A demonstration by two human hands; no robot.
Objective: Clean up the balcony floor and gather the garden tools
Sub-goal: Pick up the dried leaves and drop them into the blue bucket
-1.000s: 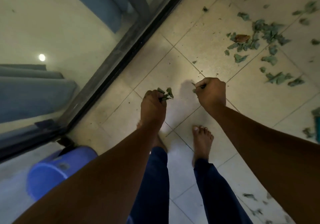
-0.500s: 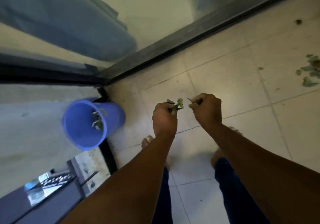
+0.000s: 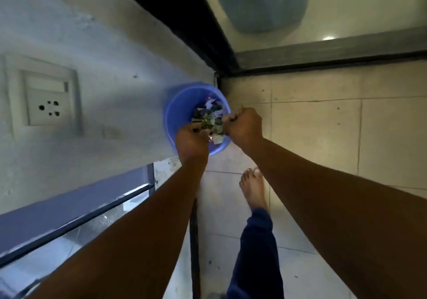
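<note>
1 blue bucket [image 3: 179,111] | 2 hands over it | left hand [image 3: 191,140], right hand [image 3: 245,126]: fingers curled around leaf scraps [image 3: 211,125] between fists

Glossy plastic bucket [image 3: 175,114]; matt tiles [image 3: 312,137]

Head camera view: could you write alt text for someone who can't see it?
Both fists, left hand and right hand, hold leaf scraps over a blue bucket already holding debris, in a tiled balcony corner. A wall socket is at left; one bare foot shows below.
</note>
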